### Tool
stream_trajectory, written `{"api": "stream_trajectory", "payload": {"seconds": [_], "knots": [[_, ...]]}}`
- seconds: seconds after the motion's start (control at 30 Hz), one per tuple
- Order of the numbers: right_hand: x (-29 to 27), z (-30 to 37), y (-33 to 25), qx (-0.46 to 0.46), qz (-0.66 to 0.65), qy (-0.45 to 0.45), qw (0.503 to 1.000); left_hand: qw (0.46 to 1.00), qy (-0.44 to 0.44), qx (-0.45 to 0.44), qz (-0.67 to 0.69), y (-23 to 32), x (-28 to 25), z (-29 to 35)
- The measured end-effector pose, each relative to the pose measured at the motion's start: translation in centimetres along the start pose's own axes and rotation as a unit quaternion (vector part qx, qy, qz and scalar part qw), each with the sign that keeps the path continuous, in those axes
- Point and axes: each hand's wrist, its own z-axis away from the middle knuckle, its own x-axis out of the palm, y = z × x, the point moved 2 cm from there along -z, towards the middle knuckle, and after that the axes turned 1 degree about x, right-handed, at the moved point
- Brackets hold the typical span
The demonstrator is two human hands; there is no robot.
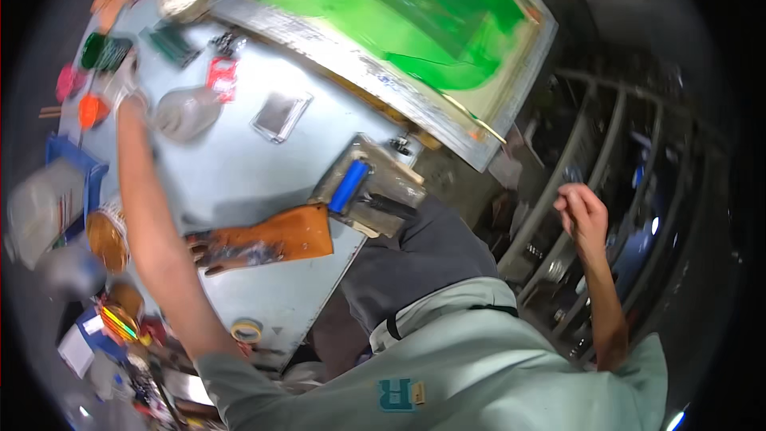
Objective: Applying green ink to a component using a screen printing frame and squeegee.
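My left arm stretches across the grey-blue table (231,168) to its far left side. At the end of that arm, my left hand (125,88) is smeared by motion beside a dark green jar (104,52); a pale blur lies at the fingers, and whether they grip anything is unclear. A cloudy plastic container (188,113) and an orange cup-like thing (92,111) are close to it. My right hand (583,211) hangs in the air on the right, fingers curled in, with nothing visible in them and no contact with the metal rack (590,124) behind.
A screen-printing frame (383,76) smeared with bright green ink fills the table's far side. Nearer are a stained orange glove (299,235), a blue roller (349,187) on a grimy tray, a clear flat case (282,116) and a tape roll (246,330). Cluttered containers line the left edge.
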Motion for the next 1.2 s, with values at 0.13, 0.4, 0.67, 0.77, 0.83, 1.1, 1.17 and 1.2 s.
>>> {"api": "stream_trajectory", "payload": {"seconds": [0.13,0.4,0.67,0.77,0.83,1.1,1.17,1.2], "knots": [[2.5,-1.6,-0.5,-0.02,-0.032,-0.031,0.999,0.981,0.133,0.041,0.134,0.0,0.6,11.8],[6.1,-6.9,3.1,-0.101,0.022,-0.038,0.994,0.982,-0.017,0.063,-0.18,11.8,7.1,53.8],[5.5,-9.2,9.3,-0.035,0.054,-0.198,0.978,0.83,-0.2,0.007,-0.521,3.7,8.5,67.8],[6.6,-6.4,14.3,-0.015,0.028,-0.252,0.967,0.784,-0.166,0.019,-0.598,3.3,10.9,67.3],[6.9,-3.4,16.5,-0.008,0.034,-0.277,0.96,0.779,-0.155,0.033,-0.606,2.1,8.0,66.1],[5.7,5.4,21.9,0.034,-0.136,-0.285,0.948,0.905,-0.016,0.077,-0.419,26.7,4.8,67.9],[5.9,7.0,22.3,0.016,-0.192,-0.274,0.942,0.903,-0.065,0.12,-0.407,31.5,4.3,67.5],[5.4,7.8,22.1,0.005,-0.217,-0.265,0.94,0.922,-0.222,0.124,-0.293,31.8,2.3,65.6]]}}
